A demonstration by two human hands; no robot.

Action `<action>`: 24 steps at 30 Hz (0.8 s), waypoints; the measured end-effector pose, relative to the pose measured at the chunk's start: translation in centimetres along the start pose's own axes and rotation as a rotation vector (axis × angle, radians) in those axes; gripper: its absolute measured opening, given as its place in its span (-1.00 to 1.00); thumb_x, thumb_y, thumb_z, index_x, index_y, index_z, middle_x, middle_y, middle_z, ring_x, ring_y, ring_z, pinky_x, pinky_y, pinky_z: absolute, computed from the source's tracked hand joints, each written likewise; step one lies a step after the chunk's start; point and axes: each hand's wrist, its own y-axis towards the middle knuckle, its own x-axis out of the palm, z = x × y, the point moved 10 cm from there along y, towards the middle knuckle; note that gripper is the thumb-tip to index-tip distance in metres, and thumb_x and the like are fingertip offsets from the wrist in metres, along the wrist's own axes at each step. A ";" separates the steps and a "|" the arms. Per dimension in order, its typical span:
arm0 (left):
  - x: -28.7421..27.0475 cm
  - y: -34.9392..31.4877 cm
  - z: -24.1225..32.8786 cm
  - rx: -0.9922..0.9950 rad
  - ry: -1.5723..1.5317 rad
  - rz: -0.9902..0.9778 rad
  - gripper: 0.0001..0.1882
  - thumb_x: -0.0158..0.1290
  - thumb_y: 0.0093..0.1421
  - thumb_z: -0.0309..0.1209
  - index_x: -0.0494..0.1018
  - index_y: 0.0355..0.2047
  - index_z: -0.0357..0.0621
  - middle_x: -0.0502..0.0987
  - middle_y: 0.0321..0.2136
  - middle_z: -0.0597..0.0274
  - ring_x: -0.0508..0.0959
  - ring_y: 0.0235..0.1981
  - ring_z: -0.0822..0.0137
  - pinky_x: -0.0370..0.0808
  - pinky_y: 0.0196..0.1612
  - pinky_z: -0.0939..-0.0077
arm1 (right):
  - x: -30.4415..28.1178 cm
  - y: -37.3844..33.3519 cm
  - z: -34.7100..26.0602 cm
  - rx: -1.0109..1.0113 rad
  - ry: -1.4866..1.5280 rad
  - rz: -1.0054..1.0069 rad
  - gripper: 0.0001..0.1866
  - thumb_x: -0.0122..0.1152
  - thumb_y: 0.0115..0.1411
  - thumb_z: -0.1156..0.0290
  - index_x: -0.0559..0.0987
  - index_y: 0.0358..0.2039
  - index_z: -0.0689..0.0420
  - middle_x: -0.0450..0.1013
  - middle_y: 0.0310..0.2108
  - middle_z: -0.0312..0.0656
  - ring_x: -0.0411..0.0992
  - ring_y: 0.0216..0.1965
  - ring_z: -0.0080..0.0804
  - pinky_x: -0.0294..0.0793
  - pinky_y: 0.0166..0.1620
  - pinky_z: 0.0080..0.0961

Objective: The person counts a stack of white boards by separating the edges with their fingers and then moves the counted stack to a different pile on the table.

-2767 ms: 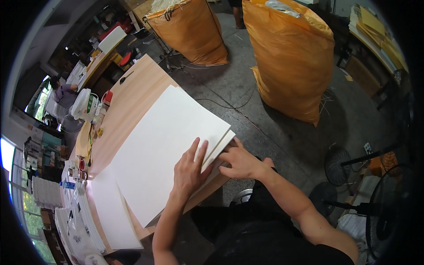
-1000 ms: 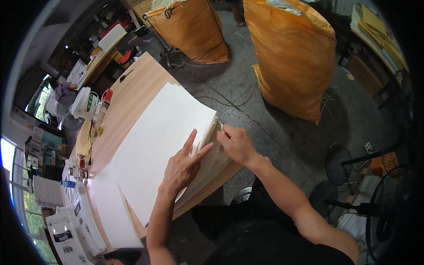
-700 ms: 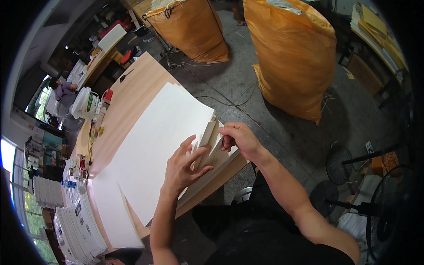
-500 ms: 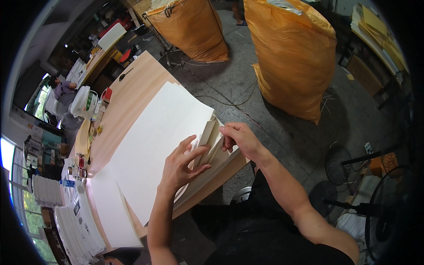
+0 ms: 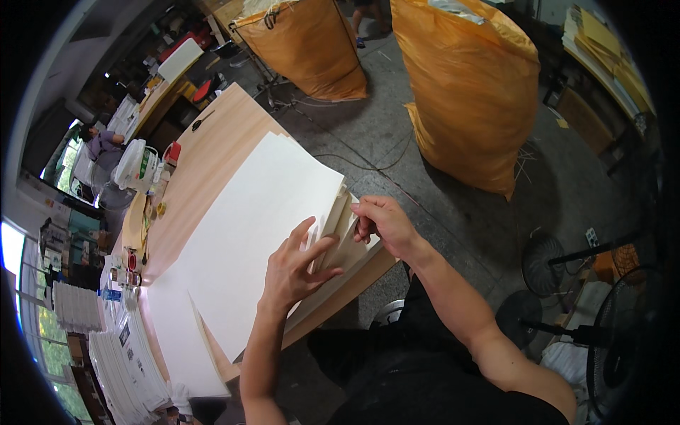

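Observation:
A tall stack of large white paper sheets lies on the wooden table, its near right edges lifted and fanned into layers. At those edges is my left hand, fingers spread and the thumb apart, close against the raised sheets. My right hand pinches the edge of lower sheets at the stack's right corner, thumb on top and the other fingers curled. How many sheets are in that pinch cannot be made out. Another white sheet pile lies to the left, partly beneath the big stack.
Two large orange sacks stand on the floor past the table. Scissors, a white bucket and tape rolls sit along the table's far left side. Bundled stacks are lower left. Fans stand at right.
My left hand has shifted slightly right along the sheet edges, and the fanned layers have moved a little. The right hand keeps its pinch. A person's feet in the background have moved left.

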 end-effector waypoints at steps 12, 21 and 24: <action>0.1 0.4 0.3 0.045 0.030 -0.029 -0.52 0.20 0.21 -0.52 0.57 0.13 0.24 0.47 0.26 -0.05 0.69 -0.03 -0.08 0.69 -0.05 0.20 | -0.5 -0.4 -1.1 -0.117 -0.330 0.046 -0.63 0.19 0.41 0.25 0.48 -0.54 0.10 0.48 -0.61 -0.26 0.53 -0.56 -0.47 0.44 -0.47 -0.56; 0.6 0.1 -0.2 -0.006 0.013 -0.067 -0.35 0.50 -0.05 -0.09 0.57 0.10 0.41 0.41 0.30 -0.03 0.65 -0.02 0.00 0.65 -0.04 0.18 | -0.1 -0.1 0.1 0.007 0.072 -0.018 -0.63 0.18 0.43 0.26 0.49 -0.55 0.09 0.50 -0.59 -0.25 0.58 -0.51 -0.46 0.45 -0.46 -0.55; 0.9 0.0 -0.6 0.029 -0.017 -0.068 -0.27 0.55 -0.13 -0.12 0.57 0.12 0.34 0.40 0.31 0.03 0.66 0.01 -0.01 0.68 -0.02 0.20 | -0.9 -0.7 -0.9 -0.131 -0.127 0.047 -0.62 0.17 0.44 0.24 0.51 -0.53 0.13 0.51 -0.58 -0.25 0.59 -0.49 -0.43 0.47 -0.44 -0.54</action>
